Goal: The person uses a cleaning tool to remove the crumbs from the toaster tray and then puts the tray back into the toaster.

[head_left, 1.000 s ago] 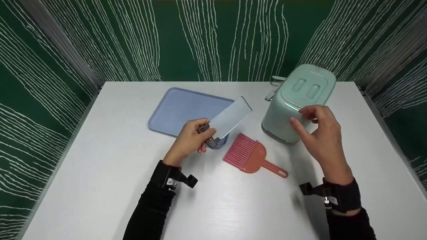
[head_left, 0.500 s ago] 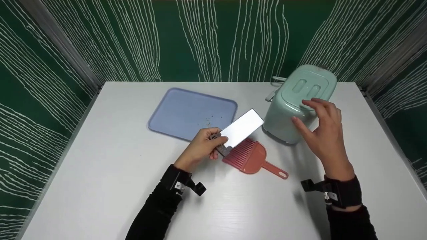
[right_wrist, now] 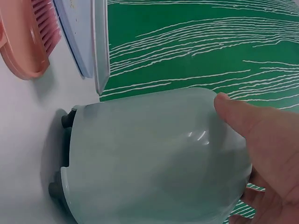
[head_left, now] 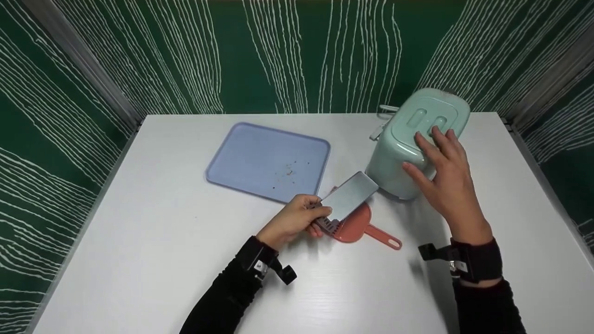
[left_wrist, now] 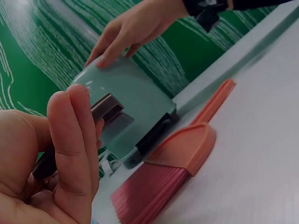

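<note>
Wrist straps: black, with small cameras; the left strap (head_left: 254, 255) is seen at lower centre, the right strap (head_left: 480, 262) at lower right.
Left hand (head_left: 293, 219): seen just below centre of the frame; narrow, a flat panel pinched between thumb and fingers.
Flat panel (head_left: 351, 197): pale, grey slotted end gripped; held aslant above the brush at centre, far corner pointed to upper right. Contact with the appliance cannot be told.
Brush (head_left: 356, 223): orange body, handle directed to lower right; laid on the white table (head_left: 130, 232), bristles mostly hidden by the panel from above. Pink bristles (left_wrist: 149, 193) are shown in the left wrist view.
Right hand (head_left: 448, 185): wide, fingers spread; appliance edge touched by the thumb.
Appliance (head_left: 394, 160): mint green, two oval recesses on top; stood at right of the frame.
Blue tray (head_left: 246, 157): laid flat, left of centre; crumbs (head_left: 289, 173) scattered over its right half.
Cord (head_left: 387, 109): pale, bunched behind the appliance.
Wall (head_left: 320, 55): green, streaked white, along the top of the frame.
</note>
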Available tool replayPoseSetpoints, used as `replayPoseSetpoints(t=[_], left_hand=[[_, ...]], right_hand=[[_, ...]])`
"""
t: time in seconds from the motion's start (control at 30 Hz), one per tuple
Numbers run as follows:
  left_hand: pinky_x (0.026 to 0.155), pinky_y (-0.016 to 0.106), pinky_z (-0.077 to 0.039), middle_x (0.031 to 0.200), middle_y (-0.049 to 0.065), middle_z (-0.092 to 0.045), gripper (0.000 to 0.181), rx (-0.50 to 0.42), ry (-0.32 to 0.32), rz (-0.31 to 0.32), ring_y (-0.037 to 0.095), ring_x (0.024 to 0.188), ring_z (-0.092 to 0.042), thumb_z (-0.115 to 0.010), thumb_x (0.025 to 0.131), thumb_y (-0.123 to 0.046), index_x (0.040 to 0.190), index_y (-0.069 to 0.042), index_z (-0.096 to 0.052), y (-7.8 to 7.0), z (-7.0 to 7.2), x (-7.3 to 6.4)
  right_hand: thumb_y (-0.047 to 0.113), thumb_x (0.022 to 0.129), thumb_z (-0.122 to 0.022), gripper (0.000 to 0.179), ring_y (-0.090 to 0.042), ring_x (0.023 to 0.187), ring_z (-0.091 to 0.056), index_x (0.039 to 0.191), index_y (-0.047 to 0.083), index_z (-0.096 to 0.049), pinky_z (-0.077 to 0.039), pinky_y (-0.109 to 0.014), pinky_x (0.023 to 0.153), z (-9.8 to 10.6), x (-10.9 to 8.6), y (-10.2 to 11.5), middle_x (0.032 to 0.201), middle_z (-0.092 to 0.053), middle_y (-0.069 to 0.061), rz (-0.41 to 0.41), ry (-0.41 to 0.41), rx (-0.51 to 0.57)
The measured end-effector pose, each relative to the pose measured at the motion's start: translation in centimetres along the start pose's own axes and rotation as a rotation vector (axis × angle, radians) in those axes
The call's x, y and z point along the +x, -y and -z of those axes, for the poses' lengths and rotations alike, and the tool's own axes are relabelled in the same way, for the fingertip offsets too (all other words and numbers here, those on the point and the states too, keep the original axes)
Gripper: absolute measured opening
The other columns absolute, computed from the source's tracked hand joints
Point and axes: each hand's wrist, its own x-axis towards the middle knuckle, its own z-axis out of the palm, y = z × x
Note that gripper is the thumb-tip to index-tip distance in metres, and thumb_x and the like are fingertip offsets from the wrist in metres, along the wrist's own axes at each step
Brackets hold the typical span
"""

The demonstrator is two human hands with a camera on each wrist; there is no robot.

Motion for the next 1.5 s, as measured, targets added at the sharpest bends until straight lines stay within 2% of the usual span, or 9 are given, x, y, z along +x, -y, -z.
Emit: replayPoseSetpoints(t=[0.2, 0.53, 0.63, 0.87, 0.97, 1.23, 1.5], left_hand=[[0.046, 0.018, -0.055, 0.07, 0.008, -0.072, 0.009, -0.033, 0.001, 0.06, 0.006, 0.046, -0.063, -0.061, 0.107, -0.005, 0.1, -0.002, -0.065, 0.7, -1.1, 0.2], [0.051, 0.019, -0.059, 0.078, 0.012, -0.075, 0.011, -0.024, -0.022, 0.134, 0.01, 0.052, -0.069, -0.062, 0.107, -0.006, 0.108, 0.004, -0.067, 1.7, -2.4, 0.6], [0.051, 0.019, -0.059, 0.078, 0.012, -0.075, 0.013, -0.029, -0.033, 0.139, 0.01, 0.053, -0.069, -0.061, 0.107, -0.005, 0.111, 0.006, -0.067, 1.8, -2.9, 0.7], [0.047, 0.02, -0.057, 0.073, 0.011, -0.072, 0.009, -0.086, -0.058, 0.118, 0.01, 0.047, -0.066, -0.06, 0.107, -0.002, 0.099, 0.001, -0.062, 2.0, -4.2, 1.2], [0.047, 0.019, -0.057, 0.074, 0.012, -0.072, 0.009, -0.089, -0.062, 0.123, 0.01, 0.049, -0.067, -0.06, 0.107, -0.003, 0.098, 0.0, -0.061, 2.3, -4.5, 1.4], [0.051, 0.019, -0.059, 0.078, 0.01, -0.072, 0.011, -0.05, -0.063, 0.112, 0.011, 0.053, -0.07, -0.06, 0.108, -0.006, 0.11, 0.004, -0.065, 2.3, -5.1, 1.5], [0.055, 0.02, -0.061, 0.088, 0.02, -0.076, 0.016, -0.093, -0.088, 0.128, 0.014, 0.058, -0.072, -0.06, 0.108, -0.006, 0.118, 0.006, -0.064, 2.4, -5.9, 2.1]], right_hand=[[0.021, 0.099, -0.08, 0.062, -0.045, 0.166, -0.018, 0.155, 0.01, -0.057, -0.017, -0.07, 0.132, -0.1, 0.1, 0.0, 0.17, -0.039, -0.024, 0.01, -0.021, -0.008], [0.022, 0.1, -0.079, 0.06, -0.042, 0.167, -0.018, 0.155, 0.015, -0.057, -0.018, -0.07, 0.132, -0.1, 0.0, -0.1, 0.171, -0.04, -0.02, -0.007, -0.016, -0.012], [0.023, 0.1, -0.078, 0.06, -0.041, 0.167, -0.017, 0.156, 0.016, -0.057, -0.019, -0.07, 0.132, -0.1, 0.0, 0.0, 0.171, -0.04, -0.02, -0.008, -0.016, -0.013], [0.024, 0.1, -0.079, 0.059, -0.041, 0.167, -0.018, 0.155, 0.016, -0.058, -0.02, -0.072, 0.131, -0.2, -0.1, -0.1, 0.17, -0.042, -0.02, -0.002, -0.026, -0.018], [0.024, 0.1, -0.079, 0.059, -0.041, 0.166, -0.019, 0.155, 0.016, -0.059, -0.02, -0.071, 0.131, -0.2, -0.1, -0.2, 0.169, -0.042, -0.02, 0.007, -0.034, -0.013], [0.025, 0.101, -0.078, 0.057, -0.041, 0.166, -0.02, 0.154, 0.015, -0.06, -0.024, -0.072, 0.129, -0.3, -0.1, -0.1, 0.168, -0.044, -0.02, 0.0, -0.034, -0.023], [0.027, 0.101, -0.078, 0.057, -0.042, 0.165, -0.021, 0.153, 0.013, -0.06, -0.024, -0.072, 0.129, -0.4, -0.1, -0.1, 0.167, -0.045, -0.02, 0.004, -0.041, -0.019]])
